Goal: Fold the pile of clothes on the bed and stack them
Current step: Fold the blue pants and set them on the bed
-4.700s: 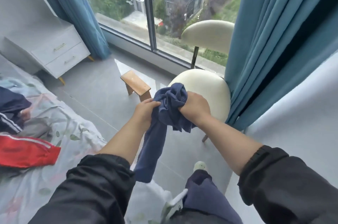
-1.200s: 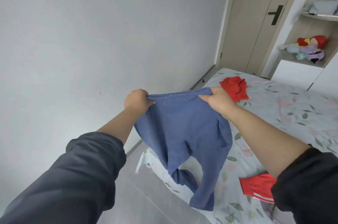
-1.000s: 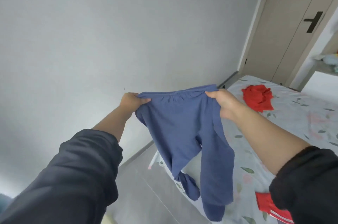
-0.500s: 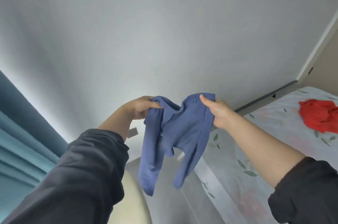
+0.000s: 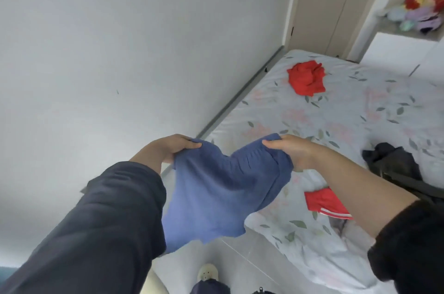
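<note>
A pair of small blue trousers [image 5: 216, 192] hangs in the air between my hands, beside the bed's left edge. My left hand [image 5: 168, 147] grips one end of the waistband and my right hand [image 5: 290, 152] grips the other. The waistband sags in the middle. The legs hang down over the floor and the corner of the bed [image 5: 348, 113], which has a floral sheet. On the bed lie a crumpled red garment [image 5: 306, 77] far off, a red piece with white stripes [image 5: 324, 202] under my right forearm, and a dark garment [image 5: 394, 161] at the right.
A grey wall runs along the left. A beige door [image 5: 336, 0] stands beyond the bed, and a shelf with soft toys [image 5: 418, 12] is at the upper right. My slippered foot [image 5: 207, 273] stands on the grey tiled floor below the trousers.
The view has swung right and down from the wall to the bed. My hands, still holding the waistband, have moved apart and spread the trousers wider.
</note>
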Demonstrator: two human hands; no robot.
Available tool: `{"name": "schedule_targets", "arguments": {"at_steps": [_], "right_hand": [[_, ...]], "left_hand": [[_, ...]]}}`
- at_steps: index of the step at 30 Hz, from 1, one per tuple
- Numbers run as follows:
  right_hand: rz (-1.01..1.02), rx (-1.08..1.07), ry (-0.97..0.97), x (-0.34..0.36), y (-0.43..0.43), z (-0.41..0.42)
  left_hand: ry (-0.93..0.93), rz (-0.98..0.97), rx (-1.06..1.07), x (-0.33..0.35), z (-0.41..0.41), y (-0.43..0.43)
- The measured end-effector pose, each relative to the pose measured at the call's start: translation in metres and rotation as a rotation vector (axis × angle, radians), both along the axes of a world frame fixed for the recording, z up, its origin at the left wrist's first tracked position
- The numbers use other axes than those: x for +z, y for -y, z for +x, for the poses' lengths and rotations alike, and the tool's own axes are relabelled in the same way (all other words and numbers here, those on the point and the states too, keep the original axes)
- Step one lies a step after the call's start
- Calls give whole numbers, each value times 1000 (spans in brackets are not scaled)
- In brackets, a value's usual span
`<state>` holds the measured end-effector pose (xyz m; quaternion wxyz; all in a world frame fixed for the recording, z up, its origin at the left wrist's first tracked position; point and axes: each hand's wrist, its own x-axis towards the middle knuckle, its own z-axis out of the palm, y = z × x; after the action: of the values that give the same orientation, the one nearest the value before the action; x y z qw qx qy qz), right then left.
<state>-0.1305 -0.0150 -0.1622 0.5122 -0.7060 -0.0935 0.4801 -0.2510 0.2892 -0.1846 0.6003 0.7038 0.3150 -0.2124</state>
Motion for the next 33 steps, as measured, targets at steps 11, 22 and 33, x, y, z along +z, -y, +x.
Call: {"name": "schedule_targets", "arguments": {"at_steps": [11, 22, 33], "right_hand": [[-535, -259, 837, -120, 48, 70], [-626, -644, 839, -368, 53, 153], [-907, -12, 1003, -541, 48, 150]], "left_hand": [[136, 1018, -203, -89, 135, 61], [288, 414, 329, -367, 219, 93], [474, 1253, -519, -529, 224, 140]]}}
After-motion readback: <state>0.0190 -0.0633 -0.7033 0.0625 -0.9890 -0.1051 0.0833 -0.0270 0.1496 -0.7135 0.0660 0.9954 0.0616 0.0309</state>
